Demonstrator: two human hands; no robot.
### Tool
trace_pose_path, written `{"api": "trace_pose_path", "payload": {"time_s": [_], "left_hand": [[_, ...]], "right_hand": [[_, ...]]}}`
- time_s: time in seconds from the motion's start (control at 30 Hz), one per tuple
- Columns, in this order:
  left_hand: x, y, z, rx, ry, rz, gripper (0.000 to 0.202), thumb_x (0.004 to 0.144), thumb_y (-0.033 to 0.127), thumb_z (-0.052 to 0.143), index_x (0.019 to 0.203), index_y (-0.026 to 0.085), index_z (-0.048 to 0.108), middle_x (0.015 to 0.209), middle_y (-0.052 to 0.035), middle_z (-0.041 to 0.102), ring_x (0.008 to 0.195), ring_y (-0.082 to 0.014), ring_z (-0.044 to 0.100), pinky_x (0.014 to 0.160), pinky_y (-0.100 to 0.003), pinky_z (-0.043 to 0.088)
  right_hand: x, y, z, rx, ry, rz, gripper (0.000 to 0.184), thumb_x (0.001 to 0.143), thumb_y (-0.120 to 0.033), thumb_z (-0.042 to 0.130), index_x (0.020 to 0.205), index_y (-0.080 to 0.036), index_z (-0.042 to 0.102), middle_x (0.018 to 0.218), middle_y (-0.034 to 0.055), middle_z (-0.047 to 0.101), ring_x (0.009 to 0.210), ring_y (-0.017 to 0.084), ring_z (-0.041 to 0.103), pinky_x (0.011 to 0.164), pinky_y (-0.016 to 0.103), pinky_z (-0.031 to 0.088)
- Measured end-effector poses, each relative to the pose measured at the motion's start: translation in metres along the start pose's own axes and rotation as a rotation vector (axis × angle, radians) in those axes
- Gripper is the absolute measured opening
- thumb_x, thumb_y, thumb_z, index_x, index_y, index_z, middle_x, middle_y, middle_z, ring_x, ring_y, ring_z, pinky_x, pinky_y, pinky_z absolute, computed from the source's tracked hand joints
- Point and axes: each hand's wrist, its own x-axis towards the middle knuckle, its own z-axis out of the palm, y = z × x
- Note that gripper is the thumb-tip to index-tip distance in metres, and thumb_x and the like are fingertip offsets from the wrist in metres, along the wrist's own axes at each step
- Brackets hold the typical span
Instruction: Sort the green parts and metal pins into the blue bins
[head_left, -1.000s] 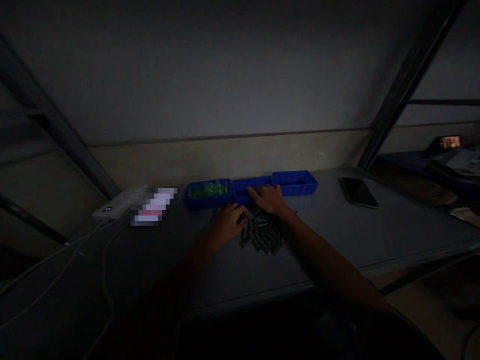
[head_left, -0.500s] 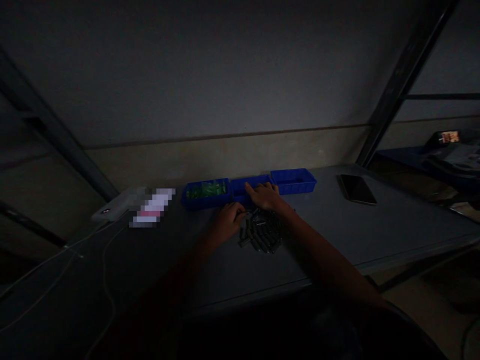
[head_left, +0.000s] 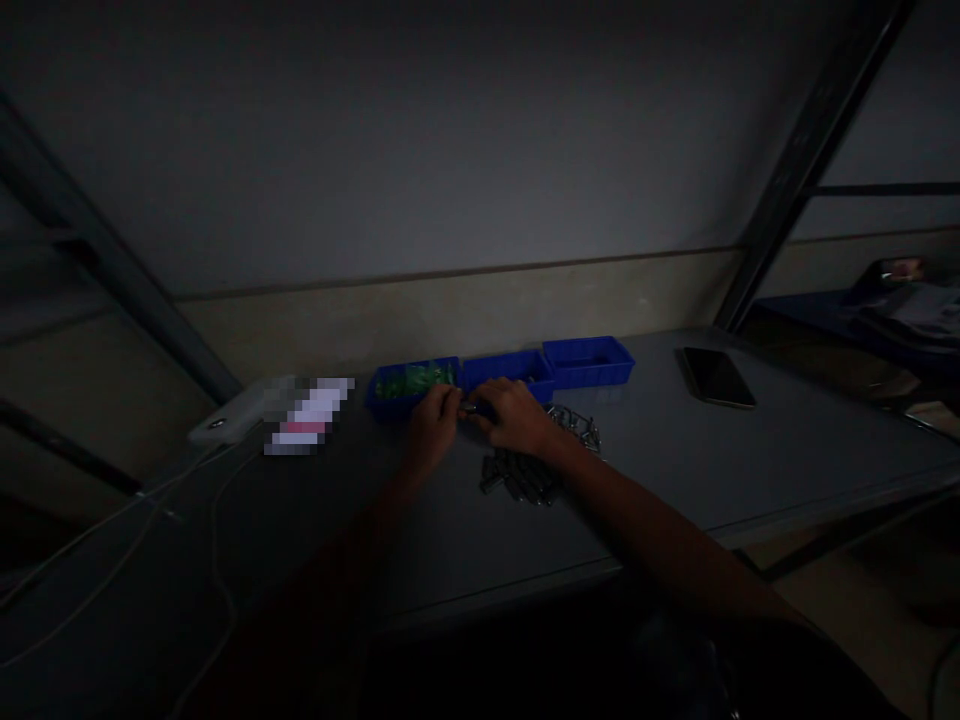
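Observation:
In the dim head view, my left hand point(head_left: 433, 425) and my right hand point(head_left: 517, 415) meet in front of the blue bins. Between their fingertips is a small shiny metal piece point(head_left: 469, 408), pinched from both sides; its exact kind is too dark to make out. Under and beside my right wrist lies a pile of dark metal cylinders point(head_left: 521, 480). Thinner shiny metal pieces point(head_left: 577, 425) lie scattered just right of that wrist. The left blue bin point(head_left: 394, 408) holds green packets. My right hand partly covers the middle blue bin point(head_left: 487, 372), which has some small pieces inside.
A third blue bin point(head_left: 589, 373) stands at the right end of the row. Farther right lies a dark phone point(head_left: 718, 378). A white device point(head_left: 240, 415) with cables and a blurred bright sheet point(head_left: 311, 418) are on the left. Metal posts point(head_left: 817, 160) flank the grey table point(head_left: 652, 460).
My right hand has moved left and down from the middle bin and closed on the metal piece. My left hand has shifted slightly left and up. The thinner pieces now show more fully.

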Motion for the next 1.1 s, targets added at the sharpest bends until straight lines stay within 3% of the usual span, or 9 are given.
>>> {"api": "trace_pose_path", "payload": {"time_s": [0.13,0.33,0.53,0.73,0.9,1.1], "left_hand": [[-0.001,0.003,0.000,-0.043,0.009,-0.004,0.024,0.083,0.039,0.038,0.076,0.019,0.049,0.062,0.0008,0.056,0.064,-0.0159,0.056,0.062,-0.026,0.041],[-0.002,0.007,-0.001,-0.097,-0.013,-0.004,0.027,0.083,0.041,0.038,0.075,0.018,0.050,0.061,0.0006,0.055,0.064,-0.0153,0.055,0.062,-0.026,0.041],[-0.001,0.006,-0.002,-0.263,-0.085,0.047,0.026,0.077,0.038,0.049,0.089,0.016,0.054,0.076,-0.0034,0.063,0.075,-0.0165,0.061,0.069,-0.027,0.046],[0.000,0.006,-0.002,-0.126,-0.053,0.046,0.023,0.079,0.037,0.044,0.081,0.016,0.054,0.075,-0.0034,0.062,0.072,-0.0162,0.060,0.068,-0.027,0.045],[-0.002,0.007,-0.002,-0.013,-0.113,0.027,0.035,0.084,0.043,0.034,0.066,0.018,0.051,0.065,-0.0022,0.059,0.065,-0.0159,0.057,0.064,-0.027,0.043],[-0.004,0.008,0.000,-0.104,-0.153,0.063,0.029,0.079,0.039,0.047,0.096,0.017,0.052,0.074,-0.0027,0.064,0.074,-0.0166,0.062,0.068,-0.026,0.045]], "right_hand": [[0.000,0.000,0.002,0.011,0.010,0.004,0.021,0.084,-0.024,0.049,0.103,-0.017,0.057,0.098,0.0072,0.062,0.093,0.018,0.053,0.081,0.029,0.036],[-0.002,-0.001,-0.002,0.010,0.067,0.025,0.024,0.086,-0.032,0.049,0.104,-0.020,0.058,0.095,0.0057,0.064,0.093,0.017,0.055,0.079,0.026,0.037],[0.001,0.005,0.001,0.071,0.057,0.103,0.036,0.091,-0.037,0.035,0.083,-0.017,0.064,0.080,0.0043,0.066,0.077,0.014,0.058,0.069,0.023,0.037],[0.000,0.005,0.000,0.179,0.131,0.090,0.026,0.085,-0.035,0.049,0.102,-0.018,0.058,0.085,0.0031,0.066,0.073,0.012,0.058,0.066,0.021,0.038],[0.000,0.006,0.001,0.139,0.115,0.057,0.020,0.087,-0.030,0.046,0.095,-0.017,0.060,0.088,0.0051,0.066,0.079,0.013,0.058,0.071,0.022,0.037],[0.002,0.009,0.002,0.058,0.087,0.099,0.036,0.093,-0.032,0.032,0.079,-0.016,0.061,0.077,0.0061,0.065,0.074,0.014,0.058,0.069,0.023,0.036]]}}
